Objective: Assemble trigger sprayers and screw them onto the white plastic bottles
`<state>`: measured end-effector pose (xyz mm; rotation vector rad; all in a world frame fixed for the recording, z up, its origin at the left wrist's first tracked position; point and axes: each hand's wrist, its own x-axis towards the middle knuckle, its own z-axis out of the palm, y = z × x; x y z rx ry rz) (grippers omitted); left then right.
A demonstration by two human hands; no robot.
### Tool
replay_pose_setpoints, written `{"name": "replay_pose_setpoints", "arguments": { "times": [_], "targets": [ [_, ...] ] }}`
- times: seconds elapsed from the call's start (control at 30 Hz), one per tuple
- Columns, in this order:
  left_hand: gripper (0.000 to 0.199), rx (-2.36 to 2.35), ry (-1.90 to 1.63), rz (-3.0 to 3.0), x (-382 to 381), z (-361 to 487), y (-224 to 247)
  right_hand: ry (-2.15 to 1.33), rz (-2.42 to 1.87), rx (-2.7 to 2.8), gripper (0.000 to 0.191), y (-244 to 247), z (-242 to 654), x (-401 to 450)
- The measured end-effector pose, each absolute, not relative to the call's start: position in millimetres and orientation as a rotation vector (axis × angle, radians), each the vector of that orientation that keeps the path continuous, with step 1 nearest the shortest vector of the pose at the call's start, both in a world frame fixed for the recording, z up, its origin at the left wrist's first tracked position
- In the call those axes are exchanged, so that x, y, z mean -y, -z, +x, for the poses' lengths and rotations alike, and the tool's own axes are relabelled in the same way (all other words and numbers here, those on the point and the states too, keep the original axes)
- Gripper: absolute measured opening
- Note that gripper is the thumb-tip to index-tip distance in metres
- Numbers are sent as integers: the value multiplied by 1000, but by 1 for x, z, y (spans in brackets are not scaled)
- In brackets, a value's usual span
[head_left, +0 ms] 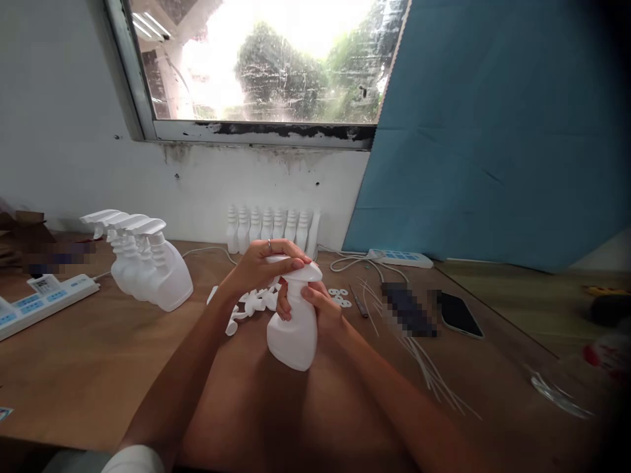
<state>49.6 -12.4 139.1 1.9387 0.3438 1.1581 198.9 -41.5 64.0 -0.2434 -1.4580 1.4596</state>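
Observation:
A white spray bottle (293,338) is held up in the middle of the view, slightly tilted, with a white spray head (311,272) on top. My left hand (263,263) lies over the spray head, its fingers closed on it. Around the bottle's neck my right hand (323,305) is wrapped, thumb in front. Loose white trigger parts (254,302) lie on the table behind and left of the bottle. To the right of my right hand are small white rings (340,299) and a thin tool (361,307).
Several spray bottles with heads (170,282) stand at the left, near a power strip (54,301). Headless bottles (267,223) line the wall. Thin white tubes (428,368), a phone (459,314), another power strip (400,257) and a clear bottle (582,374) are at the right.

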Motion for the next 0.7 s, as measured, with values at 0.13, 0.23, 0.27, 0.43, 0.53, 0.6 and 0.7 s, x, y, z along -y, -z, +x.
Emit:
{"name": "replay_pose_setpoints", "arguments": {
  "times": [0.13, 0.23, 0.27, 0.43, 0.53, 0.6, 0.7],
  "targets": [
    [21, -341, -1157, 1965, 13, 49, -140, -1437, -246, 1466, 30, -66, 199, 43],
    [22, -401, -1145, 1978, 19, 48, -144, -1415, -236, 1456, 30, -69, 198, 44],
    [25, -406, -1130, 1978, 21, 49, -145, -1407, -224, 1447, 31, -69, 198, 44],
    [28, -474, -1100, 1933, 25, 49, -148, -1439, -166, 1404, 34, -64, 198, 42],
    [22, -527, -1158, 1909, 27, 48, -148, -1472, -175, 1416, 37, -62, 198, 41],
    [20, -523, -1186, 1913, 28, 48, -148, -1461, -189, 1432, 35, -63, 199, 41],
    [19, -519, -1177, 1915, 28, 48, -148, -1440, -177, 1459, 34, -63, 199, 42]
  ]
}}
